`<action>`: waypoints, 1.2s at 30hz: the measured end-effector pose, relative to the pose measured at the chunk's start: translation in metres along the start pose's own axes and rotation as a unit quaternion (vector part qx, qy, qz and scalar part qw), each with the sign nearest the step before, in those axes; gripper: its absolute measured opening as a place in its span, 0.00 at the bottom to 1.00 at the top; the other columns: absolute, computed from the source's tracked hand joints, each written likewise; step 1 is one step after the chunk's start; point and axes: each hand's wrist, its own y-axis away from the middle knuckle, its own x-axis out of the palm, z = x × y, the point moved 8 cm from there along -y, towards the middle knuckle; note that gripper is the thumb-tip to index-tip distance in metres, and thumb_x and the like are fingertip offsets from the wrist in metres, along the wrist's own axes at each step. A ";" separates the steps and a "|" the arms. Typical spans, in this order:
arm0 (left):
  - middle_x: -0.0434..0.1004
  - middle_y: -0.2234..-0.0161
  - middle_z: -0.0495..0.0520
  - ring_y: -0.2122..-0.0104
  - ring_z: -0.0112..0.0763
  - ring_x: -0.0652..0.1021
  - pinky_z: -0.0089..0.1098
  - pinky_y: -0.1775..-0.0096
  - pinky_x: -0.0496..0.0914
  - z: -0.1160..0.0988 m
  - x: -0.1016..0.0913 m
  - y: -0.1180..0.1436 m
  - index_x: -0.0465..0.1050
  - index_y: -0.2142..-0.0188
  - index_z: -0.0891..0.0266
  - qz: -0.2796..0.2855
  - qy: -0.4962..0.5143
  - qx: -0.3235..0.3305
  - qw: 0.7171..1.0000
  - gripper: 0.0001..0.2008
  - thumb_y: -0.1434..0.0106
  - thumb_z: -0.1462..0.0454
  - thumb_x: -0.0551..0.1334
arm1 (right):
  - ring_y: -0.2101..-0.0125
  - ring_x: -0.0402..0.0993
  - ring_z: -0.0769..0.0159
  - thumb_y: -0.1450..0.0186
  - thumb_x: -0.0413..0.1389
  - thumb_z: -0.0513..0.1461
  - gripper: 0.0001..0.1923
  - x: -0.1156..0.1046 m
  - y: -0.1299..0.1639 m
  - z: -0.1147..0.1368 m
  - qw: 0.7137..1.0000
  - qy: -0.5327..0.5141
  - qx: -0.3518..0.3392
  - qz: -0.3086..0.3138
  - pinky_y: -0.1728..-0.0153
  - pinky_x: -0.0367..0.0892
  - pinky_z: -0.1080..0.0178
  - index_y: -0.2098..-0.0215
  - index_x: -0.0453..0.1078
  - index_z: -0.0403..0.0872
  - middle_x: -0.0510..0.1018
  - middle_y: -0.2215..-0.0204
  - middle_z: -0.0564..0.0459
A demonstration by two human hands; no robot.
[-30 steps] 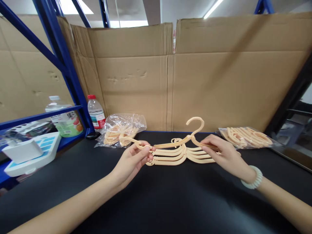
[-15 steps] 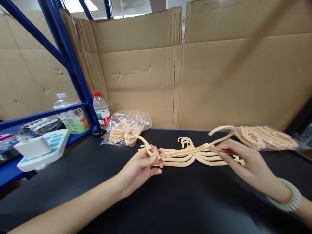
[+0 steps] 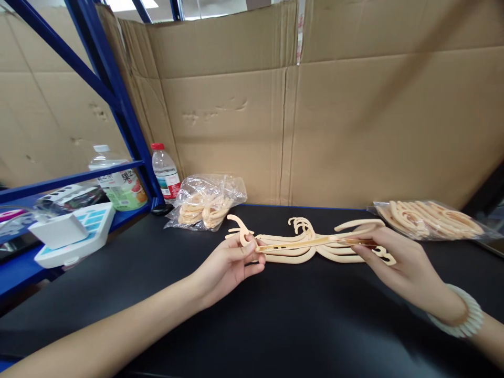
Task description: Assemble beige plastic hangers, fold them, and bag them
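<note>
Head view: left hand [image 3: 232, 262] pinching one end of a cream hanger [image 3: 311, 242], right hand [image 3: 401, 262] gripping the other end, white bracelet [image 3: 460, 320] at that wrist. Held level just above a stack of hangers [image 3: 299, 254] lying mid-way along the black tabletop [image 3: 252, 325]. Farther back, by the far edge: clear bag of hangers [image 3: 207, 205] toward the left, another bag [image 3: 429, 218] near the right corner, red-capped bottle [image 3: 165, 173] beside the blue rack post [image 3: 118, 105], cardboard wall [image 3: 315, 115] behind.

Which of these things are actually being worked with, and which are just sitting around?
In use: left hand and right hand holding a hanger over the hanger stack.

Lying about: two bags of hangers, water bottle, juice bottle, white device.
</note>
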 end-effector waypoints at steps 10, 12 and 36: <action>0.70 0.74 0.49 0.74 0.23 0.74 0.23 0.69 0.73 0.005 -0.014 0.000 0.67 0.74 0.66 -0.057 -0.051 0.010 0.997 0.11 0.49 0.72 0.70 | 0.60 0.74 0.57 0.34 0.52 0.35 0.10 0.006 0.002 0.009 0.999 -0.029 -0.014 0.000 0.61 0.70 0.56 0.55 0.67 0.53 0.77 0.62 0.49; 0.70 0.74 0.48 0.75 0.23 0.75 0.23 0.70 0.72 0.006 -0.017 0.000 0.66 0.74 0.66 -0.071 -0.055 0.011 0.996 0.11 0.50 0.74 0.68 | 0.60 0.74 0.57 0.34 0.52 0.35 0.11 0.009 0.004 0.009 1.000 -0.024 -0.014 0.002 0.61 0.70 0.56 0.54 0.67 0.54 0.77 0.62 0.49; 0.76 0.69 0.54 0.72 0.24 0.76 0.23 0.66 0.74 0.002 -0.014 -0.001 0.72 0.72 0.66 -0.085 -0.106 0.044 0.990 0.06 0.41 0.65 0.66 | 0.68 0.75 0.59 0.33 0.51 0.46 0.10 0.012 0.008 -0.011 0.987 -0.028 0.158 0.002 0.70 0.70 0.61 0.59 0.70 0.51 0.77 0.66 0.50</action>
